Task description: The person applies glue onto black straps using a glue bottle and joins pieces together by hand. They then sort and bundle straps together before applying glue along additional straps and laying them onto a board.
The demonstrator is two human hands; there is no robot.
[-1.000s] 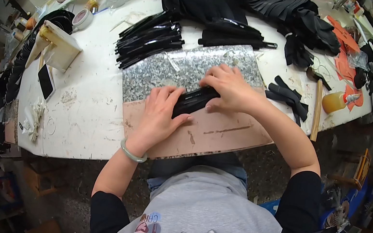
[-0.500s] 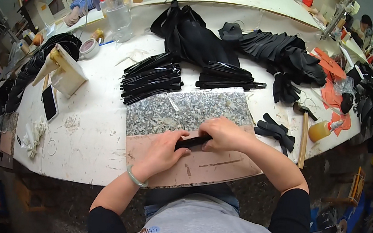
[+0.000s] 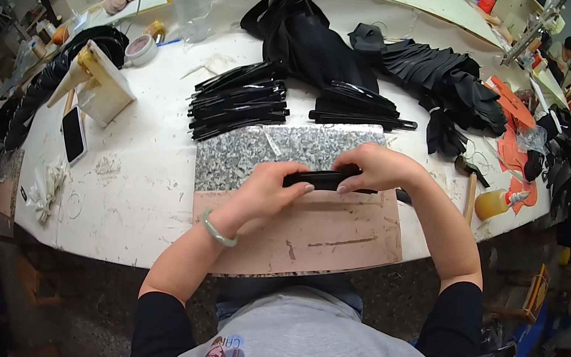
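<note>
Pinching a black strap (image 3: 326,180) at either end, the left hand (image 3: 264,194) and right hand (image 3: 376,170) keep each grip clamped on it above the pink board (image 3: 336,239). Speckled slab (image 3: 260,152), piled black strips (image 3: 238,100) and a glue bottle (image 3: 494,204) crowd the white surface (image 3: 136,177).

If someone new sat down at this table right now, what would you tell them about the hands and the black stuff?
Left hand: grips the left end of a black strip.
Right hand: pinches the same strip's right part, above the speckled stone slab and the pink board.
A pile of black strips lies beyond the slab; black fabric pieces lie further back.
Done: one strip picked up. Left: whether the pile is worked or waiting cannot be told.
</note>
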